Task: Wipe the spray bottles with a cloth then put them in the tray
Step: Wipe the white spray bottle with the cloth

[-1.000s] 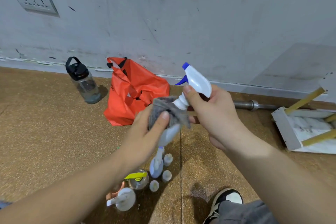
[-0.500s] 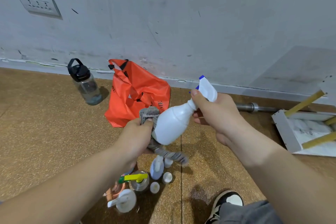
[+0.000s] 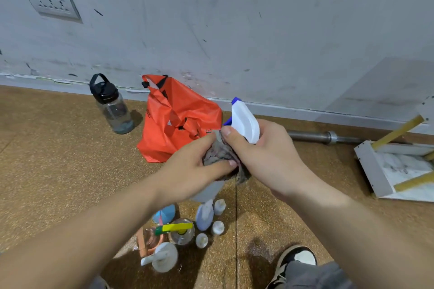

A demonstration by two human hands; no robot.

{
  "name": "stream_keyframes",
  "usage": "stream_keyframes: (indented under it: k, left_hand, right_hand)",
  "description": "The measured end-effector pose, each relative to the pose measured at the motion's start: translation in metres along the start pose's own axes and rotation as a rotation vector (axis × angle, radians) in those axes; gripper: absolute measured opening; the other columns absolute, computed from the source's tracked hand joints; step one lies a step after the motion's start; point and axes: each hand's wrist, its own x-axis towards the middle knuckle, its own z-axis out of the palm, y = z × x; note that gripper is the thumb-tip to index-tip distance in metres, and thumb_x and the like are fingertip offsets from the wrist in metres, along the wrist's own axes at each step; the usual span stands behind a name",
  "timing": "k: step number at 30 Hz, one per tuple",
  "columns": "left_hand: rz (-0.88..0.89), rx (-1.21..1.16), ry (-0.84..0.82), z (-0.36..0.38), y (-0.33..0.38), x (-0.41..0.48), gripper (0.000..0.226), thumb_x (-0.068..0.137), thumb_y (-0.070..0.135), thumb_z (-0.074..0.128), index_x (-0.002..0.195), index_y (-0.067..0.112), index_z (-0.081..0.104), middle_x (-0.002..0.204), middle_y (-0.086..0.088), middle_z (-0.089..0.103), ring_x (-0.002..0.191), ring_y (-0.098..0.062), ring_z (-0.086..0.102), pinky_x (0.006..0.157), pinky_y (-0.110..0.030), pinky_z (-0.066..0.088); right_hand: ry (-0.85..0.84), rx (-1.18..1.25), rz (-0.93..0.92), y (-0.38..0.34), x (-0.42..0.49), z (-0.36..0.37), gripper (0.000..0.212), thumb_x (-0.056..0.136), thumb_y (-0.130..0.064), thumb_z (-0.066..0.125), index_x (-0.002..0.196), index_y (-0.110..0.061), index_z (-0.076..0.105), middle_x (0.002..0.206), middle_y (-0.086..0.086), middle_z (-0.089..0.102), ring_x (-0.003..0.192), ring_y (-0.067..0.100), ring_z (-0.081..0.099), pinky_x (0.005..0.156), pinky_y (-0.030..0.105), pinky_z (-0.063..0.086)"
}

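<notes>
Head view: a person wipes a white spray bottle (image 3: 244, 124) in mid-air above a cork-brown floor (image 3: 58, 171), close to the far wall. The right hand (image 3: 263, 157) grips the bottle at its neck, thumb across the front and the blue-tipped sprayer pointing up and away. The left hand (image 3: 187, 171) is curled round a grey cloth (image 3: 220, 155) wrapped over the bottle's body, of which only the lower end shows beneath the fingers. The tray (image 3: 370, 169), white with yellow bars, lies on the floor at far right, well apart from the hands.

The likeliest slip is at the neck. The bottle is held only there while the cloth twists round it, so a hard rub could pull it loose, and it would fall onto the cluster of bottles standing directly below. These include a pale blue bottle (image 3: 204, 216), a yellow-trigger bottle (image 3: 178, 230) and a white pump bottle (image 3: 164, 257). A squeeze of the trigger (hidden under the fingers) could also wet the cloth or the floor.

For the carry to the tray, the floor between hands and tray shows bare, which probably gives a clear sweep to the right. A steel bar (image 3: 312, 136) lies along the wall on the far side of that path, and the person's shoe (image 3: 296, 258) sits on the near side. The tray's raised rim and yellow bars are the edges to clear on the way in. An orange bag (image 3: 178, 122) and a water bottle (image 3: 112, 108) stand to the far left, out of the way.
</notes>
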Motion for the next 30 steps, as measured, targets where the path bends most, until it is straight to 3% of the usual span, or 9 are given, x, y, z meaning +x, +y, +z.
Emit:
stream_keyframes:
  k: [4, 7, 14, 17, 20, 22, 25, 27, 30]
  left_hand:
    - [-0.210, -0.293, 0.070, -0.011, 0.002, 0.005, 0.021, 0.108, 0.024, 0.053, 0.104, 0.016, 0.072, 0.091, 0.007, 0.079, 0.082, -0.003, 0.068, 0.074, -0.016, 0.053]
    - [-0.491, -0.315, 0.147, -0.015, -0.009, 0.009, 0.039, 0.108, 0.042, 0.048, 0.103, 0.014, 0.075, 0.090, -0.010, 0.078, 0.080, -0.018, 0.067, 0.079, -0.031, 0.048]
    - [-0.735, -0.756, 0.045, 0.003, -0.003, -0.005, 0.058, 0.097, 0.064, 0.054, 0.129, 0.018, 0.072, 0.125, -0.017, 0.073, 0.118, -0.039, 0.069, 0.099, -0.056, 0.056]
    - [-0.764, -0.843, 0.119, 0.010, 0.000, -0.007, 0.054, 0.097, 0.056, 0.059, 0.126, 0.013, 0.073, 0.121, -0.019, 0.075, 0.110, -0.038, 0.073, 0.092, -0.054, 0.060]
    - [-0.793, -0.783, 0.258, 0.013, 0.004, -0.001, 0.039, 0.105, 0.048, 0.053, 0.117, 0.017, 0.071, 0.103, -0.011, 0.080, 0.092, -0.032, 0.077, 0.067, -0.042, 0.064]
    - [-0.782, -0.583, 0.366, 0.011, 0.000, 0.002, 0.033, 0.108, 0.042, 0.050, 0.109, 0.015, 0.068, 0.094, -0.011, 0.078, 0.081, -0.030, 0.073, 0.055, -0.035, 0.059]
    - [-0.566, -0.142, 0.439, 0.004, -0.008, -0.001, 0.036, 0.108, 0.037, 0.049, 0.086, 0.012, 0.061, 0.078, -0.002, 0.067, 0.072, -0.020, 0.060, 0.065, -0.032, 0.048]
    - [-0.382, -0.129, 0.419, 0.002, 0.000, -0.005, 0.039, 0.109, 0.040, 0.047, 0.079, 0.017, 0.059, 0.064, 0.010, 0.060, 0.065, -0.014, 0.052, 0.065, -0.034, 0.039]
    - [-0.176, -0.247, 0.237, 0.007, 0.018, -0.006, 0.030, 0.110, 0.034, 0.047, 0.105, 0.022, 0.075, 0.102, 0.009, 0.080, 0.094, -0.006, 0.070, 0.088, -0.030, 0.053]
  right_hand:
    - [0.073, 0.123, 0.053, 0.001, 0.008, -0.008, 0.046, 0.087, -0.042, 0.073, 0.089, 0.003, 0.067, 0.074, 0.011, 0.065, 0.069, 0.017, 0.056, 0.068, 0.041, 0.048]
    - [0.115, 0.204, 0.145, 0.002, 0.012, -0.015, 0.029, 0.094, -0.032, 0.075, 0.084, -0.005, 0.072, 0.074, 0.003, 0.068, 0.071, 0.018, 0.061, 0.079, 0.049, 0.059]
    - [0.111, 0.294, 0.208, 0.001, 0.013, -0.022, 0.011, 0.096, -0.028, 0.073, 0.096, -0.018, 0.075, 0.088, 0.001, 0.075, 0.084, 0.016, 0.073, 0.076, 0.034, 0.065]
    - [0.098, 0.293, 0.224, 0.002, 0.015, -0.023, 0.009, 0.096, -0.027, 0.073, 0.097, -0.018, 0.074, 0.088, 0.000, 0.075, 0.085, 0.015, 0.073, 0.076, 0.031, 0.064]
    - [0.090, 0.319, 0.238, 0.004, 0.016, -0.024, 0.006, 0.095, -0.025, 0.074, 0.097, -0.019, 0.074, 0.087, -0.002, 0.076, 0.088, 0.015, 0.074, 0.078, 0.032, 0.064]
    - [0.098, 0.298, 0.234, 0.006, 0.016, -0.022, 0.007, 0.095, -0.025, 0.075, 0.095, -0.018, 0.075, 0.084, -0.003, 0.076, 0.086, 0.016, 0.074, 0.077, 0.033, 0.064]
    - [0.087, 0.182, 0.154, 0.006, 0.015, -0.022, 0.012, 0.095, -0.023, 0.074, 0.093, -0.012, 0.073, 0.084, 0.002, 0.071, 0.081, 0.015, 0.067, 0.079, 0.043, 0.062]
    - [0.039, 0.088, 0.057, 0.004, 0.014, -0.023, 0.010, 0.095, -0.022, 0.073, 0.091, -0.012, 0.073, 0.079, -0.003, 0.068, 0.075, 0.009, 0.061, 0.074, 0.037, 0.055]
    - [-0.093, 0.041, -0.046, 0.001, 0.012, -0.026, 0.004, 0.095, -0.022, 0.074, 0.096, -0.018, 0.075, 0.084, -0.008, 0.076, 0.077, 0.002, 0.063, 0.076, 0.031, 0.052]
